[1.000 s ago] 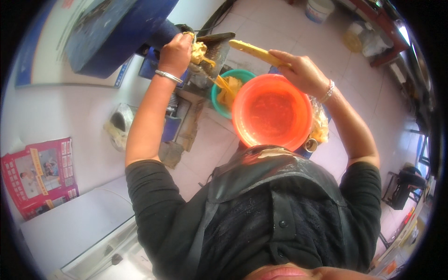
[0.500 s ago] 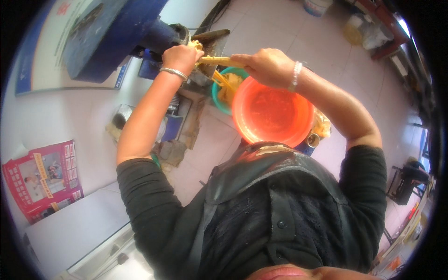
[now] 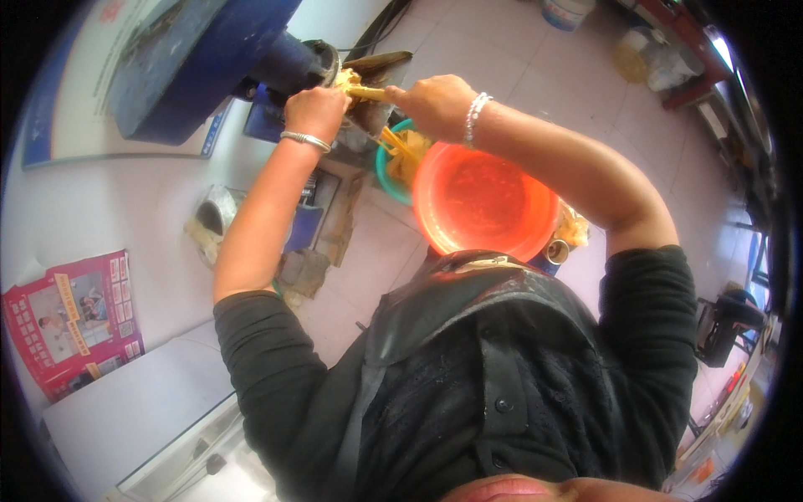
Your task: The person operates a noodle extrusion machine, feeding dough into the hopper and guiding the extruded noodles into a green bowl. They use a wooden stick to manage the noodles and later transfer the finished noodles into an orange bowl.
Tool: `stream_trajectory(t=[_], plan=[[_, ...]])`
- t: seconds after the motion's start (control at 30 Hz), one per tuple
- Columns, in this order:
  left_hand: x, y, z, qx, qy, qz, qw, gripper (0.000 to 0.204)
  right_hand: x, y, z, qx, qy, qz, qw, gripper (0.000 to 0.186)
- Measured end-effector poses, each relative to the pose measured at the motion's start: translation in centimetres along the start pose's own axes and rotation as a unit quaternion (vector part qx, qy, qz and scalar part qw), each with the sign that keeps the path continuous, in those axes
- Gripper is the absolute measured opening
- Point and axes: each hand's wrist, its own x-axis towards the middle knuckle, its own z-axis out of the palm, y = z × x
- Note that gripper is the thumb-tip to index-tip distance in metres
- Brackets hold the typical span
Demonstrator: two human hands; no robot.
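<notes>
Where the blue machine (image 3: 209, 67) ends, left hand (image 3: 316, 115) curls beside a yellow mass (image 3: 345, 79), its grip unclear. Next, a yellow stick (image 3: 371, 94), tip at the mass, other end clasped by right hand (image 3: 437, 105). Then 2 basins: green basin (image 3: 385, 183) near yellow strands (image 3: 400, 144), orange basin (image 3: 483, 197) partly under right forearm (image 3: 560, 155).

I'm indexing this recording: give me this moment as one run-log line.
left hand: at yellow doughy mass by blue metal machine | right hand: gripping yellow stick, tip at mass | nearby: round orange basin, round green basin
</notes>
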Motion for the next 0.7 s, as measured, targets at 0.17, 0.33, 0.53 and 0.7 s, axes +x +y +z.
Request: stream_trajectory(t=[0.17,0.33,0.53,0.7], plan=[[1.6,-0.9,3.1,-0.063,0.055,-0.046,0.995,0.024,0.3,-0.4,0.4,0.021,0.002,0.031,0.999,0.043],[1.0,-0.8,2.6,-0.391,-0.051,-0.144,0.908,0.023,-0.8,1.4,-2.1,0.083,0.002,0.012,0.996,0.039],[-0.1,-0.1,2.9,-0.100,0.113,-0.091,0.984,0.025,1.2,0.5,-1.0,0.071,-0.019,0.083,0.994,0.042],[-2.0,0.3,2.6,-0.160,0.155,-0.126,0.967,0.019,2.8,0.0,0.4,0.051,-0.031,0.040,0.997,0.047]])
